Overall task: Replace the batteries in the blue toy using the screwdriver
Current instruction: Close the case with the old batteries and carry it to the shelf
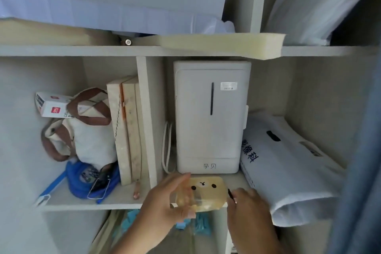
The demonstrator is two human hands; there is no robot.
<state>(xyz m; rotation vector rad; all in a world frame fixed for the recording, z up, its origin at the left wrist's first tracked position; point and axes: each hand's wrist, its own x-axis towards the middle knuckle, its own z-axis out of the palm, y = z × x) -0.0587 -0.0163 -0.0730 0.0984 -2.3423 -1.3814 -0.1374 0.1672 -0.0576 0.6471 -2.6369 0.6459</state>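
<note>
My left hand [165, 202] grips a translucent yellowish pouch with a bear face [206, 192] at the front edge of a shelf. My right hand [247, 206] is at the pouch's right end, fingers pinched on a small dark tab, likely the zipper pull [230, 194]. Small items show faintly through the pouch, too blurred to name. No blue toy or screwdriver is clearly in view.
A white appliance [210, 117] stands behind the pouch. A white printed bag [288, 167] lies to its right. The left compartment holds a canvas bag [86, 136], a small box [53, 105], a blue bundle [86, 179] and upright boards [127, 130]. Foam [222, 45] overhangs the upper shelf.
</note>
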